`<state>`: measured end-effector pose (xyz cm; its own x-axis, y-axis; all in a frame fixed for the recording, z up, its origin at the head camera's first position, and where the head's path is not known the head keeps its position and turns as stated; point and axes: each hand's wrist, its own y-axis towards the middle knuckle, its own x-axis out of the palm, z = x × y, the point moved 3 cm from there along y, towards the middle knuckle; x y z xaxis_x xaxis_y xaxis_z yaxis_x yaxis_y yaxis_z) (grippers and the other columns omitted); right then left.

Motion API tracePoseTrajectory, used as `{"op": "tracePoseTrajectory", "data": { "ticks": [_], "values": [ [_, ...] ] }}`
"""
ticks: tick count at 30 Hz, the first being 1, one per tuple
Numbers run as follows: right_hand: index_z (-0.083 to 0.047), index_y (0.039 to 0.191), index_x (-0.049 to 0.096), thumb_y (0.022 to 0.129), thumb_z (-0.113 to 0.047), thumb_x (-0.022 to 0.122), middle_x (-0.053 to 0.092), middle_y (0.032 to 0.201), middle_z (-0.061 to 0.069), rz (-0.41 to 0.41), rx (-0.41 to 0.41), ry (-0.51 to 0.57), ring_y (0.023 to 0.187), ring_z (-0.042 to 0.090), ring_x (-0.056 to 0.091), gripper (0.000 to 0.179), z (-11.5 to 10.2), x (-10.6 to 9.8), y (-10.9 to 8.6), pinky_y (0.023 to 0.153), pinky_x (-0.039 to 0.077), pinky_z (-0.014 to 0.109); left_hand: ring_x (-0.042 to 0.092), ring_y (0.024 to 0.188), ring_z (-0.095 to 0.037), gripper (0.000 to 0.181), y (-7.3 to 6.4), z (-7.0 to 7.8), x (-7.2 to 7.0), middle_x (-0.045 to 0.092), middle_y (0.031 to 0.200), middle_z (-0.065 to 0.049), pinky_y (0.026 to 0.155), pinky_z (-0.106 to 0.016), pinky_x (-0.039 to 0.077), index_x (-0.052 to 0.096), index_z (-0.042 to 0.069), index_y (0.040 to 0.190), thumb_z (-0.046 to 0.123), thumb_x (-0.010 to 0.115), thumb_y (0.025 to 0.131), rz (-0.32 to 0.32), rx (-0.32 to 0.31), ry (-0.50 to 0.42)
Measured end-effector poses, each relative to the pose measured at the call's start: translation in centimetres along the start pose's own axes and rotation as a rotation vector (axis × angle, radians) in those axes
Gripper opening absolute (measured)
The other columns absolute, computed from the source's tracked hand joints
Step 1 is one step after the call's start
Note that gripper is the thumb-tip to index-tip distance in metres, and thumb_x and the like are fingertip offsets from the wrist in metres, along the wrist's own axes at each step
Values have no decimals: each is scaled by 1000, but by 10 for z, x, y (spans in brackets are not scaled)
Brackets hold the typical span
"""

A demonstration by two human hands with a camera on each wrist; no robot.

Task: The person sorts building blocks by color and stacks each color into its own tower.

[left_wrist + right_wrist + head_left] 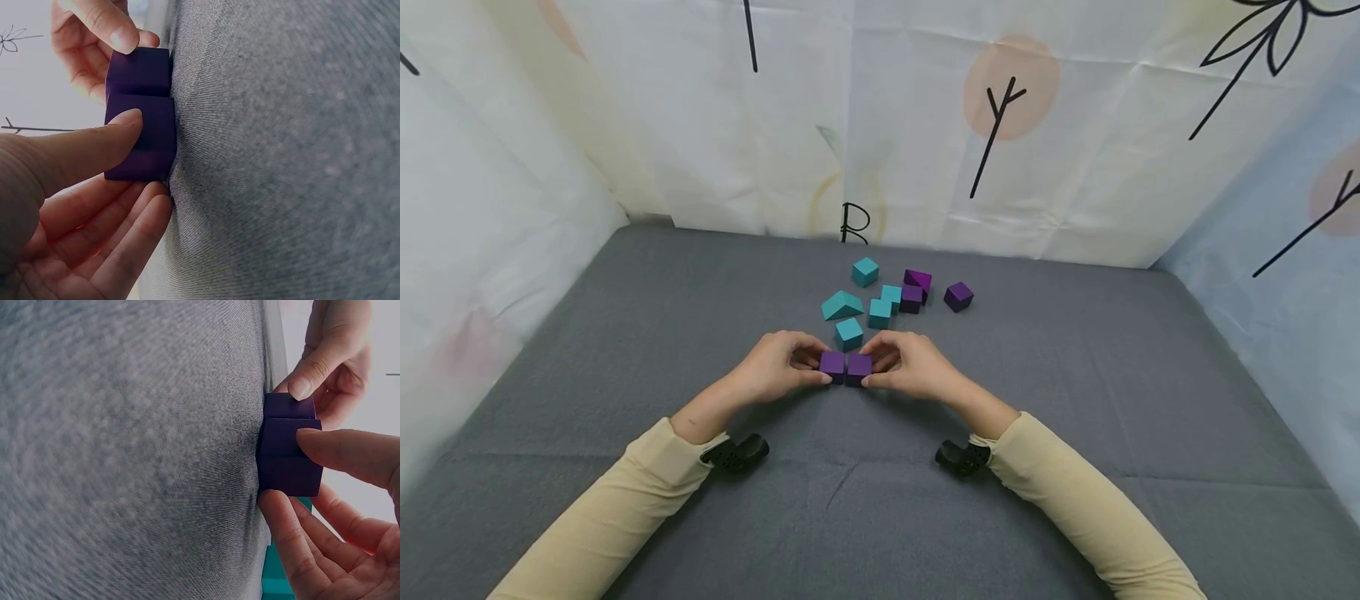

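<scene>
Two purple cubes sit side by side on the grey cloth in the head view. My left hand point(775, 365) pinches the left purple cube point(832, 367) between thumb and fingers. On the other side, my right hand point(917, 365) grips the right purple cube point(859, 370) the same way. Up close in the left wrist view, the left cube point(140, 134) and the right cube point(140, 72) stand against each other on the cloth. A teal cube point(848, 334) lies just behind the pair, between the two hands.
Behind are a teal triangular block point(841, 306), a far teal cube point(865, 272), two more teal blocks point(880, 313), a purple cube point(911, 299) beside a purple triangular block point(919, 281), and a separate purple cube point(958, 297). A printed white curtain point(760, 150) borders the grey table point(1075, 400).
</scene>
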<state>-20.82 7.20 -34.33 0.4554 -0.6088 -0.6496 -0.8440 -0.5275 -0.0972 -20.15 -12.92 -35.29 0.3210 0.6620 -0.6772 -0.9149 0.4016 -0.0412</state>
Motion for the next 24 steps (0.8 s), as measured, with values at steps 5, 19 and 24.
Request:
{"op": "tracePoseTrajectory", "data": {
  "ticks": [5, 19, 24],
  "values": [
    [-4, 111, 65, 82, -12, 76, 70, 103, 11, -3, 7, 4, 93, 19, 68, 32, 1, 1, 1, 76, 56, 27, 66, 90, -24, 31, 0, 0, 0, 68, 99, -17, 80, -37, 56, 66, -5, 110, 9, 74, 84, 0, -3, -4],
    [-6, 112, 65, 81, -15, 77, 69, 104, 9, 0, -7, 13, 92, 17, 68, 34, 1, 3, 5, 75, 55, 26, 66, 91, -25, 32, 1, 0, 0, 68, 101, -17, 81, -37, 56, 66, -5, 111, 10, 74, 84, 1, 3, 5],
    [-10, 113, 66, 81, -25, 78, 68, 107, 5, 20, -5, 11, 94, 15, 66, 38, 3, -5, 4, 80, 55, 29, 67, 92, -25, 32, 1, -1, 0, 68, 102, -17, 82, -37, 56, 66, -5, 111, 10, 74, 84, 0, -4, 3]
  ]
}}
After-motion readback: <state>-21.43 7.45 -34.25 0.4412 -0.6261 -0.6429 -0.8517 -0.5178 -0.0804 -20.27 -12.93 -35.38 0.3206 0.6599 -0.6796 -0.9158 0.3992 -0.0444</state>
